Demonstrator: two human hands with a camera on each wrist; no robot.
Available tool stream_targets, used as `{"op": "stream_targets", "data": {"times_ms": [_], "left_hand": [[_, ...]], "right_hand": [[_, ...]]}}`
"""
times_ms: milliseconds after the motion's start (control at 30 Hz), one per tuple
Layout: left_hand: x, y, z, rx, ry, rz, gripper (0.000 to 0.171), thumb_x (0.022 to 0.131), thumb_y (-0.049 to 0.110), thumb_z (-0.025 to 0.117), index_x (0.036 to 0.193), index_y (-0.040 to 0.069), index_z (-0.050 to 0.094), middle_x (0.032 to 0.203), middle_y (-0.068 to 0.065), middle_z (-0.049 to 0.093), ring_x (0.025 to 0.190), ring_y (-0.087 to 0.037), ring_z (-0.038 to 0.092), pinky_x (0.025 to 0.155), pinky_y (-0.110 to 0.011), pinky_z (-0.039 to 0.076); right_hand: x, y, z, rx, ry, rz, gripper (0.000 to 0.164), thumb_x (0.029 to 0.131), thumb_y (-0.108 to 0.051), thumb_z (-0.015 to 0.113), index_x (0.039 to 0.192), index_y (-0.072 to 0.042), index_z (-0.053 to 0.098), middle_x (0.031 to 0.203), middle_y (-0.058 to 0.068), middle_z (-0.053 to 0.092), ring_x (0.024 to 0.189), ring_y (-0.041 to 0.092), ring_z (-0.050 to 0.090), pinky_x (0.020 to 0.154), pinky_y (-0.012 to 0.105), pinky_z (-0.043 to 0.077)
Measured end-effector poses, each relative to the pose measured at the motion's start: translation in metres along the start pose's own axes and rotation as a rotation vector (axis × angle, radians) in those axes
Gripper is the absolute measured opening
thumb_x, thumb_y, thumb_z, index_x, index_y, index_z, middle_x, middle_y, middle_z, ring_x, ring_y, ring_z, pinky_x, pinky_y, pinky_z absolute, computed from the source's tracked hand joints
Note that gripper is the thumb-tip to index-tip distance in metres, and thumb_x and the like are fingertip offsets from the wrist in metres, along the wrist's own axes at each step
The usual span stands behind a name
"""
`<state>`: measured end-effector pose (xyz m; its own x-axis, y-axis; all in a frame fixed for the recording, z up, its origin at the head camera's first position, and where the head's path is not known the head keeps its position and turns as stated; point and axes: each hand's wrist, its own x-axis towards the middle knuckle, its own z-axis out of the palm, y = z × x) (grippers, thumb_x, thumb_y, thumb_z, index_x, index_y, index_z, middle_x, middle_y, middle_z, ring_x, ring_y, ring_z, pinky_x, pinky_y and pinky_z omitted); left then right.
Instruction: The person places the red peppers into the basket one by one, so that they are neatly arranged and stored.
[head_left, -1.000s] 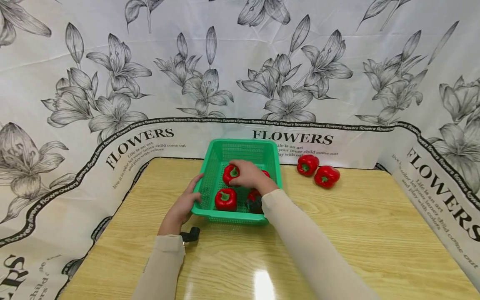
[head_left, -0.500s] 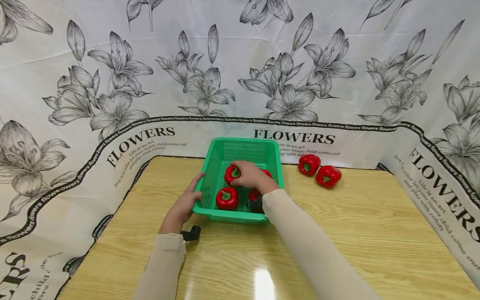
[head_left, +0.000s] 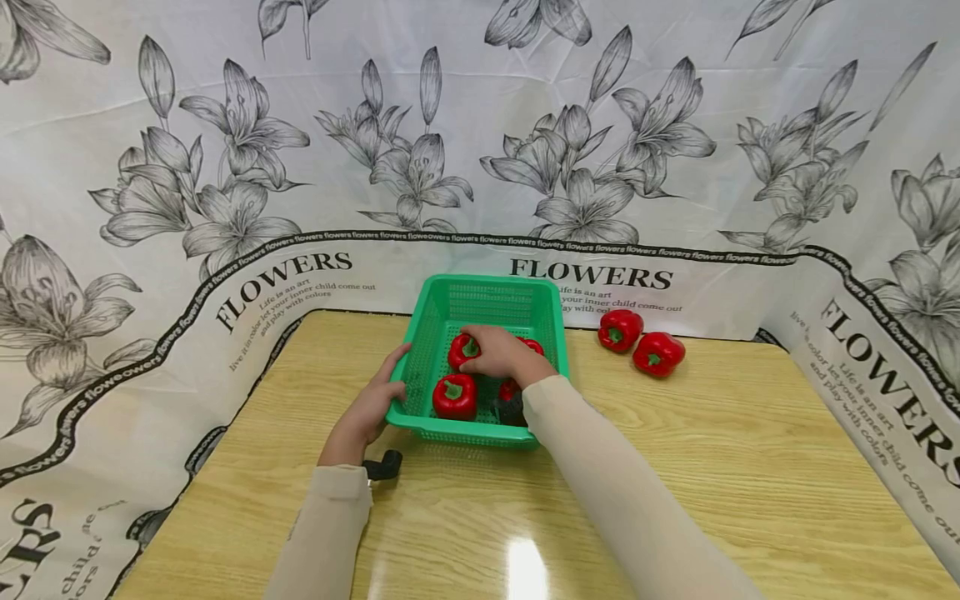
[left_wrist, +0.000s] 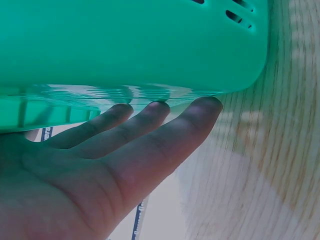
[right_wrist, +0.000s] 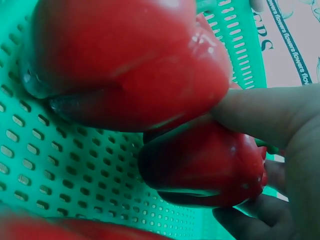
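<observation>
A green perforated plastic basket (head_left: 487,430) stands on the wooden table with several red bell peppers in it. My left hand (head_left: 367,410) holds the basket's left side, thumb over the rim and fingers along the outer wall; in the left wrist view those fingers (left_wrist: 165,140) touch the wall from outside. Reaching in, my right hand (head_left: 497,352) grips a red bell pepper (head_left: 462,353) near the basket's middle, its green stem facing up. Another bell pepper (head_left: 454,397) sits in the front left. Those at the right are partly hidden by my right hand and the wrist camera.
Two more red bell peppers (head_left: 621,330) lie on the table (head_left: 720,467) right of the basket, near the back edge. A white curtain (head_left: 465,150) printed with flowers closes off the back and both sides. A black wrist camera (head_left: 383,465) juts out below my left hand.
Both hands keep their places on the basket and the bell pepper. The head view has shifted very slightly.
</observation>
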<state>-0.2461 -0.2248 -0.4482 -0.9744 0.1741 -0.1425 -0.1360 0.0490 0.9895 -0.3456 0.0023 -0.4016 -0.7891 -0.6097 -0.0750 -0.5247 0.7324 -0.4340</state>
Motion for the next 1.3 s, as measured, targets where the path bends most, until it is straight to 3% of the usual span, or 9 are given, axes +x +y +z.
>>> {"op": "stream_targets", "data": {"times_ms": [233, 433, 1300], "left_hand": [[-0.013, 0.019, 0.004, -0.007, -0.02, -0.015, 0.094, 0.074, -0.005, 0.04, 0.156, 0.031, 0.012, 0.162, -0.013, 0.003, 0.136, -0.038, 0.024, 0.082, -0.039, 0.04], [-0.018, 0.027, 0.007, 0.011, -0.022, -0.012, 0.094, 0.074, -0.005, 0.04, 0.156, 0.029, 0.013, 0.162, -0.013, 0.003, 0.137, -0.037, 0.021, 0.086, -0.04, 0.039], [-0.017, 0.024, 0.006, -0.009, -0.017, -0.016, 0.094, 0.074, -0.004, 0.04, 0.156, 0.032, 0.013, 0.162, -0.013, 0.003, 0.139, -0.036, 0.02, 0.088, -0.041, 0.04]], "right_hand": [[0.005, 0.0, 0.002, -0.034, -0.032, -0.005, 0.073, 0.089, -0.033, 0.066, 0.151, -0.011, 0.034, 0.151, 0.009, 0.041, 0.138, 0.028, 0.039, 0.111, 0.043, 0.035], [0.01, 0.001, 0.003, -0.064, -0.044, -0.021, 0.073, 0.09, -0.035, 0.064, 0.151, -0.009, 0.034, 0.151, 0.01, 0.042, 0.139, 0.029, 0.038, 0.112, 0.042, 0.034], [0.005, -0.001, -0.001, -0.046, -0.018, -0.014, 0.075, 0.088, -0.036, 0.067, 0.151, -0.011, 0.035, 0.153, 0.012, 0.038, 0.142, 0.031, 0.034, 0.114, 0.045, 0.031]]}}
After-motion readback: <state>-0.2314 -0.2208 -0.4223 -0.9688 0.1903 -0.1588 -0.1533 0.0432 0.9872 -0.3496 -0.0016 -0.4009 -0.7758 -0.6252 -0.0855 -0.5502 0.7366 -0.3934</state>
